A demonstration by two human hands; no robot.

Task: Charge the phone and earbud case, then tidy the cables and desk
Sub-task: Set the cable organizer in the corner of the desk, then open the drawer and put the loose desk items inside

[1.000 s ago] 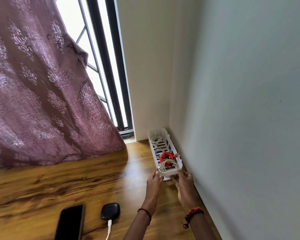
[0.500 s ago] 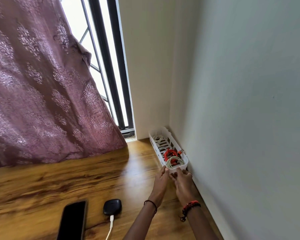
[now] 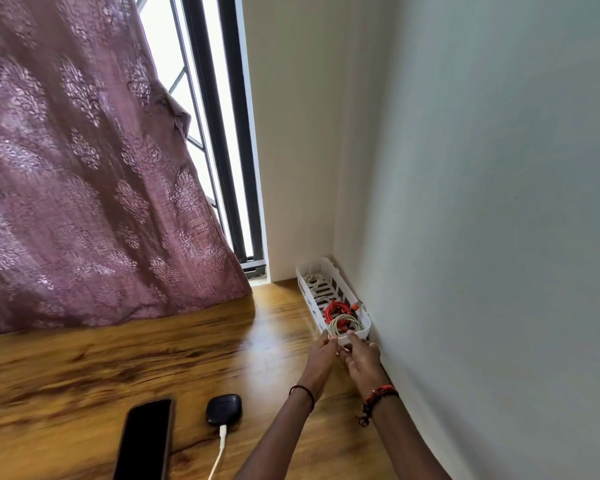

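Note:
A long white slotted tray (image 3: pixel 305 291) lies on the wooden desk (image 3: pixel 153 355) along the right wall, holding coiled white cables (image 3: pixel 343 323) and a red cable (image 3: pixel 336 309). My left hand (image 3: pixel 323 355) and my right hand (image 3: pixel 362 358) both grip the tray's near end, fingers curled on its rim. Nearer me lie a black phone (image 3: pixel 145 441), screen dark, and a black earbud case (image 3: pixel 223 409) with a white cable (image 3: pixel 219 452) plugged into its near side.
A mauve patterned curtain (image 3: pixel 84 188) hangs down onto the desk at the left and back. Behind it is a window with dark bars (image 3: pixel 222 133). A pale wall (image 3: pixel 482 202) bounds the desk on the right.
The tray has slid away from me and rightwards, closer to the wall corner. Both hands have followed it, staying on its near end.

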